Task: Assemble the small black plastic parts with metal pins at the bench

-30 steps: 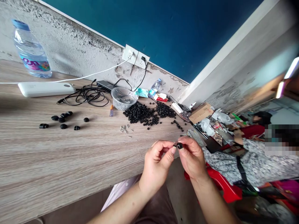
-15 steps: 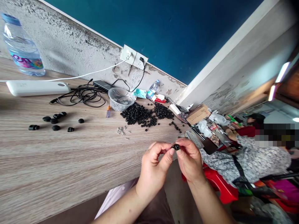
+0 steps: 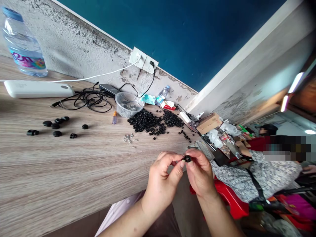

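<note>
1. I see the left hand [image 3: 164,176] with thumb and forefinger pinched together on a dark bit [image 3: 184,158]; I cannot tell whether that bit is separate from the piece beside it.
2. I see the right hand [image 3: 200,172] grasping a black piece [image 3: 188,158] between thumb and fingertips.
3. The black piece sits where the two hands' fingertips come together, held up near the table's edge, in front of the wearer's body.
4. On the table [image 3: 86,171], beyond the hands, I make out a large black heap [image 3: 145,121], with a smaller heap [image 3: 172,118] just to its right and some loose small parts scattered about.
5. Silvery pins [image 3: 127,138] lie nearer to me than the large heap, toward its left.
6. The clear tub [image 3: 120,110] stands just left of that heap, with metallic-looking contents; an orange-topped vial [image 3: 114,118] stands beside the tub.
7. Well to the left, I have a group of larger black parts [image 3: 57,133] lying apart from the heaps.
8. Behind them are a white bar [image 3: 37,89], a tangle of black cable [image 3: 89,100] and an upright water bottle [image 3: 27,52].
9. Over on my right, a co-worker in a patterned top [image 3: 269,174] is near a red stool [image 3: 229,197].
</note>
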`<state>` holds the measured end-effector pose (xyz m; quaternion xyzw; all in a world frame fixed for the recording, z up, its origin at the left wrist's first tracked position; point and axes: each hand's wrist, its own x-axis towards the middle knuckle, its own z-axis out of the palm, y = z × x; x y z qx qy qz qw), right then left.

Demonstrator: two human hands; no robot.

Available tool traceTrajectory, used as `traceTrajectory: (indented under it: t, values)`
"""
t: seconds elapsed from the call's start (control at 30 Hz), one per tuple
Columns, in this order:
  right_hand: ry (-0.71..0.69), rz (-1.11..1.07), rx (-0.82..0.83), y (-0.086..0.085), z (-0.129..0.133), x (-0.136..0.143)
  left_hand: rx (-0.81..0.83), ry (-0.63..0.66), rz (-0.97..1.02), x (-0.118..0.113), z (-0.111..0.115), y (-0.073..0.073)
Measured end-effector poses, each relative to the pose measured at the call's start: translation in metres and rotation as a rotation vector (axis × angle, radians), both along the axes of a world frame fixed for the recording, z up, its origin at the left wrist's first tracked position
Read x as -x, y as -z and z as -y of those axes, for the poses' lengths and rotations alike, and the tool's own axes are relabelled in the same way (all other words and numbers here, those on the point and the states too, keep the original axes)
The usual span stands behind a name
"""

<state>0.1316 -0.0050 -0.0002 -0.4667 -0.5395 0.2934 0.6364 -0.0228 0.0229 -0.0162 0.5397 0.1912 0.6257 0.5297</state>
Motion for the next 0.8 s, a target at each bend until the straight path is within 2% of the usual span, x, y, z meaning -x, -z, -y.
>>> traceTrajectory:
  t: [0.23,0.5,0.8]
  values:
    - [-0.022,0.009,-0.012,0.002,-0.001,0.006,-0.002,-0.046,-0.024,0.003,0.000,0.001]
    - [0.005,-0.015,-0.025,0.002,0.002,0.012,-0.115,-0.088,-0.063,0.008,0.001,0.000]
    - [0.019,0.013,0.019,0.004,0.012,0.002,-0.148,-0.077,-0.096,0.009,0.005,-0.006]
